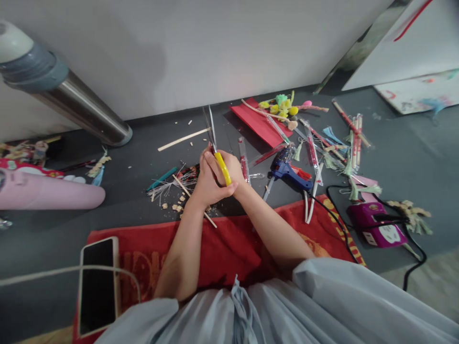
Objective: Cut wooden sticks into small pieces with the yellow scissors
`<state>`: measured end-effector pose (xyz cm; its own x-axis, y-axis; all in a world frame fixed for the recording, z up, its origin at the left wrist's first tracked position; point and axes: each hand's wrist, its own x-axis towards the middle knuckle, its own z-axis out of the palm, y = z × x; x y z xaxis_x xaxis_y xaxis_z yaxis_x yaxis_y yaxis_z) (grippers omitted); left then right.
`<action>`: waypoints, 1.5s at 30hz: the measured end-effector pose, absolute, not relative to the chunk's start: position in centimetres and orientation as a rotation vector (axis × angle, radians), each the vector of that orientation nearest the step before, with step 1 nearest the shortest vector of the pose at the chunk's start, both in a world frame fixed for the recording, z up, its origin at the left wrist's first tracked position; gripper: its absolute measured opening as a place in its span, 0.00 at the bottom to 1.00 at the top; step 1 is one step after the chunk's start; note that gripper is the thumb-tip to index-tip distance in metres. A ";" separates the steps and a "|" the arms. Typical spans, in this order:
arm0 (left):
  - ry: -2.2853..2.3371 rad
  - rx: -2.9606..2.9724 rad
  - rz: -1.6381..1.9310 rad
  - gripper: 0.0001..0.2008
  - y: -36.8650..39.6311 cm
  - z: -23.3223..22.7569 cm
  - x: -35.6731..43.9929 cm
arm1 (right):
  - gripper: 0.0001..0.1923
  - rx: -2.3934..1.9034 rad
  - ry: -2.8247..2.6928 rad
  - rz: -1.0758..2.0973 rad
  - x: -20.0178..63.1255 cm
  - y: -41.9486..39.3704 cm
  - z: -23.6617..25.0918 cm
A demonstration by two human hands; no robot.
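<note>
I see both hands wrapped around yellow-handled metal scissors. Slim blades part narrowly at a pale wooden stick.

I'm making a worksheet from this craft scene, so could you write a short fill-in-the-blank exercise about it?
1. The scissors have a ____ handle.
2. The body of the glue gun is ____.
3. The phone lies at the person's ____ end of the towel.

Missing words: yellow; blue; left.
</note>
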<state>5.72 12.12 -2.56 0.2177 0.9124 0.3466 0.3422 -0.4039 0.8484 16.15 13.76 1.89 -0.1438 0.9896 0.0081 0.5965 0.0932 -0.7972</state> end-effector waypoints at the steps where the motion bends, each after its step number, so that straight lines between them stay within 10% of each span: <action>1: 1.150 1.854 1.163 0.52 12.1 -2.5 5.6 | 0.25 -1.575 -1.812 0.893 16.1 13.7 2.0; 7: 1.010 1.804 1.230 0.53 12.1 -2.2 5.6 | 0.24 -1.710 -1.924 0.798 16.5 13.5 3.9; 16: 1.591 1.859 1.857 0.12 11.3 -0.3 5.2 | 0.24 -1.887 -2.072 0.371 18.2 13.4 5.7; 45: 1.889 1.827 1.681 0.12 12.2 -0.2 2.9 | 0.32 -1.813 -2.444 0.531 16.7 12.9 5.7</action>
